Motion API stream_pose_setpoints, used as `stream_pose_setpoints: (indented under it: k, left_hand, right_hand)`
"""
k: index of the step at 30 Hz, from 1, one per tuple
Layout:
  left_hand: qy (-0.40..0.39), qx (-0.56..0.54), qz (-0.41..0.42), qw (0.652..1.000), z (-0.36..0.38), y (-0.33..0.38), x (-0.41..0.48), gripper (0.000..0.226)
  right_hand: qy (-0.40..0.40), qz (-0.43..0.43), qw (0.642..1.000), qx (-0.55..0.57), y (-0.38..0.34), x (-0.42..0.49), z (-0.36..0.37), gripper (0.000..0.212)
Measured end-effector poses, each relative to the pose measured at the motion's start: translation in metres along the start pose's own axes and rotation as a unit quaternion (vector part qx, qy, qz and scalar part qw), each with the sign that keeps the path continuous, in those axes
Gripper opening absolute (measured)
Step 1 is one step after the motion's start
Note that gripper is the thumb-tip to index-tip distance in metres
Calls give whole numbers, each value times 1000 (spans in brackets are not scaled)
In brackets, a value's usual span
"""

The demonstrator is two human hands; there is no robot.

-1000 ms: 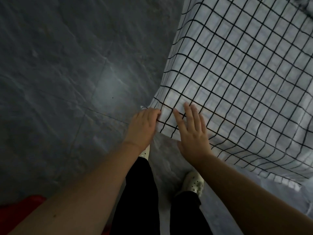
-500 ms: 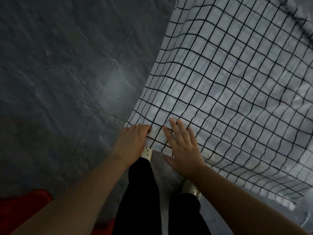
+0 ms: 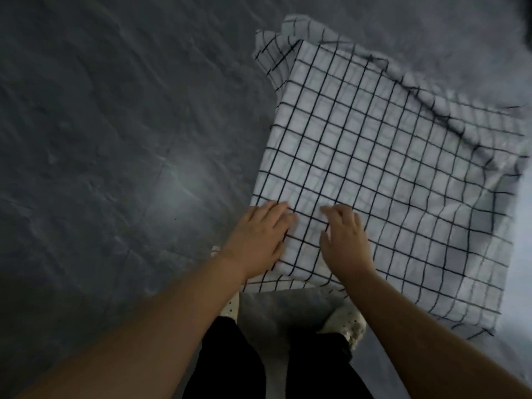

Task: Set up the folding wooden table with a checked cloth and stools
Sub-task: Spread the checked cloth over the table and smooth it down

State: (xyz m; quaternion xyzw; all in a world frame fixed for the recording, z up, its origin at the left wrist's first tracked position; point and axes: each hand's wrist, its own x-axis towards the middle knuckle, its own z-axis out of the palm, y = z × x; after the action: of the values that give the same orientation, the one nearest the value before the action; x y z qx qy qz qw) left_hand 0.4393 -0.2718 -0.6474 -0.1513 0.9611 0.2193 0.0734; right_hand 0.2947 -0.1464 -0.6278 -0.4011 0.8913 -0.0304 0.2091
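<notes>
A white cloth (image 3: 374,156) with a black check pattern lies spread over a flat square surface, which it hides completely. Its edges hang down at the near side and at the far left corner, and folds bunch along the far right. My left hand (image 3: 256,240) rests flat on the near left corner of the cloth, fingers straight. My right hand (image 3: 344,240) lies beside it on the cloth, fingers lightly bent and pressing down. No stools are in view.
Dark grey stone-look floor tiles (image 3: 115,168) fill the left half of the view. My legs in black trousers and pale perforated shoes (image 3: 347,326) stand just before the cloth's near edge. A lighter floor strip runs along the right edge.
The cloth was held up and billowing; it has come down and now lies flat over the surface. My left hand released its grip on the corner and both hands now lie on top.
</notes>
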Motion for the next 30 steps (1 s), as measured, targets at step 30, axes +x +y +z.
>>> stream_pose_setpoints:
  k: [30]
  left_hand:
    - [34,90,-114,989,41,172,330,69]
  right_hand:
    - [151,117,980,48,393,224,-175,51]
